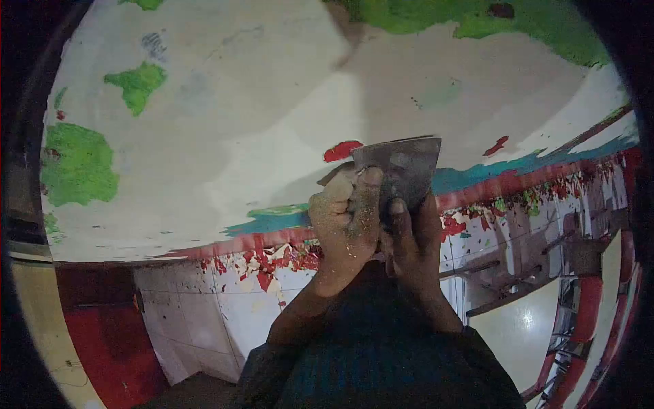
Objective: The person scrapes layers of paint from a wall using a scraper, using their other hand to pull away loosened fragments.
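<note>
A wide grey metal putty knife (407,162) is held up in front of the wall, blade edge pointing up. My right hand (417,235) is closed around its lower part, thumb lying along it. Against the left side of the blade my left hand (344,218) is closed, with one finger pressed on the metal. A dark flat edge (336,174) juts out beside the left knuckles; I cannot make out whether it is a second blade. Dust and small flakes cling to the left hand. The handle is mostly hidden by the fingers.
The wall (272,102) has pale paint with bare green patches (80,163), a red spot (342,150) and a teal and red band low down. Paint chips (266,266) litter the tiled floor (184,320). A white-topped table (518,327) stands at right, a red panel (112,341) at left.
</note>
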{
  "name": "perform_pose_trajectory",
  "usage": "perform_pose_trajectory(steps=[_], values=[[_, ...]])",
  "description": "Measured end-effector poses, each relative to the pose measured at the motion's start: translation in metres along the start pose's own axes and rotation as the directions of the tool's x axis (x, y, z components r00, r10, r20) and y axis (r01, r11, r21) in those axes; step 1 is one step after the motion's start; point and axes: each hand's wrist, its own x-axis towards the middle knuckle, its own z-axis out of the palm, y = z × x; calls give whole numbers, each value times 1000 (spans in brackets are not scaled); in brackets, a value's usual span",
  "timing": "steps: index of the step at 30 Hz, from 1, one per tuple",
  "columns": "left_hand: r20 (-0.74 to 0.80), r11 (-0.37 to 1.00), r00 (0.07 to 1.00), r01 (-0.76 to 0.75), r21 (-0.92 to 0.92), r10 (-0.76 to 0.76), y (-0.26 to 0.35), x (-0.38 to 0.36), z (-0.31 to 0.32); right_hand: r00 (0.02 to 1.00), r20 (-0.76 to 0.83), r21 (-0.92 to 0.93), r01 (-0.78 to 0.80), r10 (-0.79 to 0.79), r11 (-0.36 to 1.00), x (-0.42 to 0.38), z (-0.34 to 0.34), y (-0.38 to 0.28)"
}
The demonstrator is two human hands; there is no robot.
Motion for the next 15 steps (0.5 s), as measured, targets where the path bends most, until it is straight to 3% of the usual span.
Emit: perform_pose_trajectory(steps=[4, 7, 9, 11, 12, 13, 15], values=[[-19, 1000, 1000, 5, 22, -5, -8, 0, 2, 997, -31, 140, 69, -65, 988, 7, 3, 12], [-30, 1000, 1000, -8, 16, 9, -7, -4, 3, 999, -13, 104, 53, -52, 993, 3, 2, 9], [-38, 1000, 999, 14, -26, -15, -14, -6, 2, 980, 63, -249, 197, -187, 948, -5, -4, 15], [-40, 992, 991, -129, -12, 129, -10, 4, 3, 973, 61, -210, 231, -223, 950, 3, -1, 13], [-37, 984, 983, -177, 0, 177, -9, 3, 3, 987, 17, -2, 162, -162, 987, 7, 5, 9], [-21, 994, 995, -102, -25, 101, -9, -2, 2, 996, -13, 206, 87, -86, 975, 7, 7, 8], [-1, 997, 1000, 24, -77, -24, -6, -4, 0, 999, 8, 130, 51, -53, 990, 0, 4, 7]])
